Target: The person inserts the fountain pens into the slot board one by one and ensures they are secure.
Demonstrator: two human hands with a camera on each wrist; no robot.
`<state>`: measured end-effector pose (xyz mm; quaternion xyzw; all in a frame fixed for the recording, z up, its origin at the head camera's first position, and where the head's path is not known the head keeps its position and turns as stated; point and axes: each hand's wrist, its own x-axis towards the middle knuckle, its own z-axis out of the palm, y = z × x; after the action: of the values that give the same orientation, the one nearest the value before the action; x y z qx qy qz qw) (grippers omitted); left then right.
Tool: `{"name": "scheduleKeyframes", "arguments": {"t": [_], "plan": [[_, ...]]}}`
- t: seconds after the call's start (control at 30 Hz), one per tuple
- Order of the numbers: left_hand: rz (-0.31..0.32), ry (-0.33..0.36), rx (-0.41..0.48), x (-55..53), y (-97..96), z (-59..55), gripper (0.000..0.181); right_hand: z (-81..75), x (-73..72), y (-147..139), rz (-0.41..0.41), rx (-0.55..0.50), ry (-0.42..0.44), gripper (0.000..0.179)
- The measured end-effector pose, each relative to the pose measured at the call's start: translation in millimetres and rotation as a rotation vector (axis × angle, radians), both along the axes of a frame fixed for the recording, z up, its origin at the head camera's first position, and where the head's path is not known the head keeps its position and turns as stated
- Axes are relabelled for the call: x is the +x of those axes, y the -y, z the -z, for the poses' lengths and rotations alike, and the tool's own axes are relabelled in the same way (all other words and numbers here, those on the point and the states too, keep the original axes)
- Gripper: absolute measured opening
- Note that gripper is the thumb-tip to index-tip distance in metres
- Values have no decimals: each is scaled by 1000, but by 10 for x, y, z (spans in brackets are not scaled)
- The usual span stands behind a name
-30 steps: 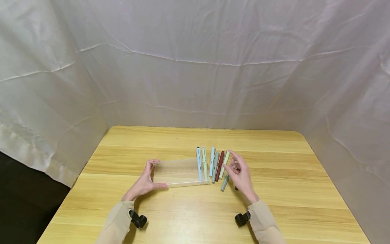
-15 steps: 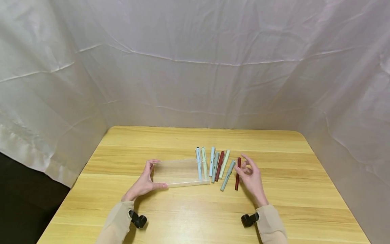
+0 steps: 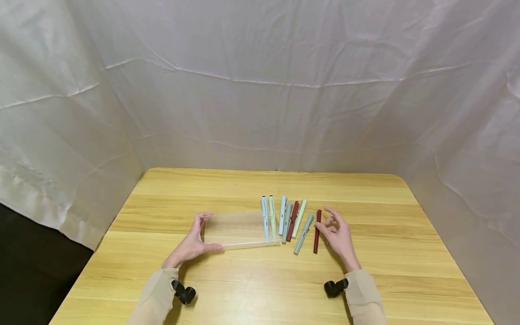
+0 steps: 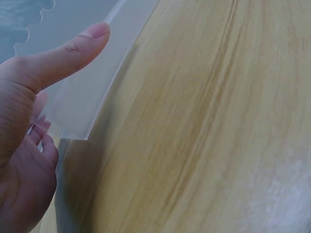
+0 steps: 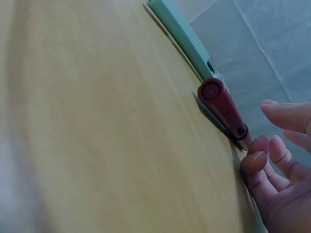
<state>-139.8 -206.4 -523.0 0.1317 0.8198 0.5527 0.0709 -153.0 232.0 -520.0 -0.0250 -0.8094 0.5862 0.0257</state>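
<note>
My left hand grips the left end of a clear plastic tray, thumb along the near side and fingers round the far corner. Its scalloped edge shows in the left wrist view. A light blue pen and a light green pen overlap the tray's right end. My right hand is beside the rightmost dark red pen, thumb tip right at it and the other fingers spread apart. In the right wrist view, that dark red pen lies just beyond the thumb, before a green pen.
Between tray and right hand lie a light blue pen, grey-green pen, dark red pen, pale green pen and slanted grey-green pen. The wooden table backs onto a pale curtain.
My right hand has moved rightward from the pale green pen to the rightmost dark red pen, with a slight further shift right in the last half second. Left hand and tray have not moved.
</note>
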Motion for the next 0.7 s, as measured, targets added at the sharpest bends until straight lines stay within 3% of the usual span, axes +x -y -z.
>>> {"name": "scheduleKeyframes", "arguments": {"t": [0.47,0.7], "plan": [[-7,-1,16,-9,9,8,102,-5,-55,24,-12,65,66,66],[-5,4,5,-2,5,13,102,-10,-80,18,-39,192,81,69]]}}
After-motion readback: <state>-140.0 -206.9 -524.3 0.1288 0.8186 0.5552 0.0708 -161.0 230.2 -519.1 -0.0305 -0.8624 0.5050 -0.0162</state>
